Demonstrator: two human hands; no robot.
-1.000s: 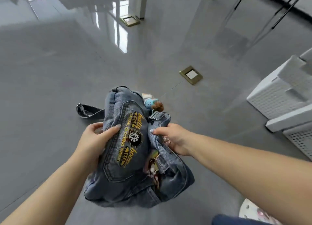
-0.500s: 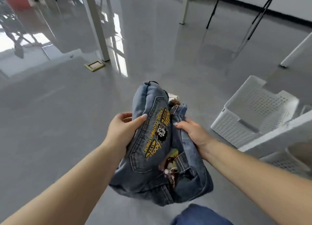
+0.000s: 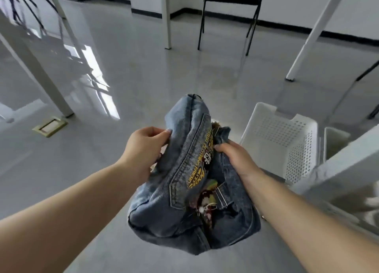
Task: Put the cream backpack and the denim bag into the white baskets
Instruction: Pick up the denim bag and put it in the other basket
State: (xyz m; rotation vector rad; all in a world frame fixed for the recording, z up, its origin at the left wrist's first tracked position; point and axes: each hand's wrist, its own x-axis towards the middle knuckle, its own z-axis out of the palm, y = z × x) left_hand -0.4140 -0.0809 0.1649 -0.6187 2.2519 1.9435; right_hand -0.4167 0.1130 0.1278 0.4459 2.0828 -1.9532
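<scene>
Denim bag: held off the grey floor, centre, near.
Left hand: clasps bag's left side.
Right hand: clenched on bag's right upper edge.
White basket: on floor, just right of bag.

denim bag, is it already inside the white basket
No, the denim bag is held up over the floor by the left hand and right hand, left of the white basket.
</scene>
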